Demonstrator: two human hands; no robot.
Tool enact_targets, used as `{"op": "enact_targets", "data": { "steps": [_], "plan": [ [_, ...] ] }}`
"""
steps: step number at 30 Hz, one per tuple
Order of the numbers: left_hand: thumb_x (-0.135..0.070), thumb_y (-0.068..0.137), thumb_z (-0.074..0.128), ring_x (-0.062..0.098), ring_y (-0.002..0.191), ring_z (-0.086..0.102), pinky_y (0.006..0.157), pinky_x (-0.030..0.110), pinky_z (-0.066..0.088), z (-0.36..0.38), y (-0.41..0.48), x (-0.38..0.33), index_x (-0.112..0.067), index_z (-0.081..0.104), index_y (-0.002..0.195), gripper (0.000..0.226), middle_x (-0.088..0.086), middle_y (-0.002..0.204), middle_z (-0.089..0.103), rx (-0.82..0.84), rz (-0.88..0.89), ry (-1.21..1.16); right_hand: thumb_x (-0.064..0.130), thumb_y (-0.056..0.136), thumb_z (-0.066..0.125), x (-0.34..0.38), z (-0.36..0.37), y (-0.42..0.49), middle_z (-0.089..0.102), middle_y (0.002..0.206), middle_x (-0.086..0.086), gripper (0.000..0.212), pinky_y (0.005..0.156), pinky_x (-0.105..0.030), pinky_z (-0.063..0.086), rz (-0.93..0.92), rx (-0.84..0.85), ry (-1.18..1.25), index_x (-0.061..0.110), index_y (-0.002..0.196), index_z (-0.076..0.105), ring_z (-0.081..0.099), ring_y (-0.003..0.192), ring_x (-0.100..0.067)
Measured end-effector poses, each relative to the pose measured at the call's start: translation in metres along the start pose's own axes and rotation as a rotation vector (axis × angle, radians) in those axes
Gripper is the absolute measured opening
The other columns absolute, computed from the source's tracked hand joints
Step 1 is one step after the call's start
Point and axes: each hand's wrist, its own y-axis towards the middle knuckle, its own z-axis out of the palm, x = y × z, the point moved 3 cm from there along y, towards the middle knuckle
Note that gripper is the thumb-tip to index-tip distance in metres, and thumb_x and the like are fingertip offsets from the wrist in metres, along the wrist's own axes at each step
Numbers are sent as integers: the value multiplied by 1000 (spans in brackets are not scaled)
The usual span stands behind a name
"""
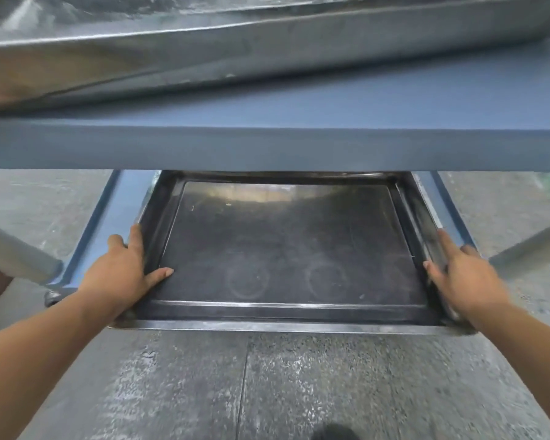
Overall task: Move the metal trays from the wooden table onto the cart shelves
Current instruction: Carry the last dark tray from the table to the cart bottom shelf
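Observation:
A dark metal tray (286,249) lies on the lower shelf (121,211) of a blue cart, its near rim sticking out past the shelf's front. My left hand (124,268) grips the tray's left rim, thumb inside on the tray floor. My right hand (461,274) holds the right rim with fingers laid along it. Another metal tray (204,49) rests on the cart's upper shelf (267,147) at the top of the view, tilted, with its far part cut off by the frame.
Grey metal cart legs slant out at the left (16,252) and the right (527,246). A caster wheel (52,298) sits at the lower shelf's front left corner. Grey speckled concrete floor (267,385) lies below, with my dark shoe tip (334,433) at the bottom edge.

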Motion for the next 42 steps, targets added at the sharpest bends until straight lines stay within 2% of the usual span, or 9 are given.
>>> {"op": "enact_targets", "data": {
  "steps": [4,9,11,15,20,23,26,30,42],
  "plan": [
    [-65,76,63,50,87,60,72,51,51,13,12,2,-12,10,152,107,25,121,40,-16,1,4,43,93,52,3,10,7,55,99,-21,69,62,-42,48,6,-38,-10,29,149,15,61,74,-40],
    [-67,73,63,46,71,60,58,46,48,24,12,2,-13,10,148,106,23,112,40,-52,29,-16,47,92,51,6,11,9,54,108,-23,68,65,-47,53,9,-78,1,31,148,16,62,78,-42],
    [-66,74,65,48,86,59,69,51,52,22,12,0,-9,9,149,110,25,119,40,-26,16,7,50,90,52,9,11,8,51,116,-23,73,70,-48,54,23,-40,19,28,149,14,61,88,-43],
    [-65,70,70,48,116,43,85,63,46,12,-3,-16,4,26,141,108,26,136,33,-72,3,36,55,84,61,22,5,-8,34,140,-27,86,99,-54,44,24,-27,47,9,147,25,42,126,-45],
    [-91,68,35,36,144,19,106,64,28,21,-54,-27,-25,22,151,107,17,157,18,-21,134,-13,80,81,34,39,-4,-63,33,149,-22,97,113,-54,29,-122,-37,-9,10,148,33,29,140,-37],
    [-97,66,12,28,148,18,113,65,14,31,-83,-19,-31,21,153,110,10,158,24,30,192,-9,88,79,14,36,4,-99,33,151,-13,100,117,-58,12,-140,29,-32,21,151,33,22,145,-31],
    [-95,68,8,23,140,37,113,66,6,38,-94,-17,-31,36,147,105,3,150,41,41,233,63,87,79,9,34,16,-116,45,142,-4,95,117,-62,2,-179,84,-82,26,143,45,27,142,-26],
    [-95,70,8,26,134,44,111,68,5,42,-88,-21,-31,47,141,103,3,145,47,15,210,64,84,83,12,33,26,-109,54,125,-2,81,113,-66,10,-163,23,-91,28,120,57,44,127,-26],
    [-96,69,7,27,123,52,108,68,14,46,-41,-34,-34,51,137,101,1,141,51,-33,183,67,84,84,13,41,33,-46,56,120,0,77,113,-66,11,-189,-27,-74,28,114,57,51,118,-27]
  ]
}}
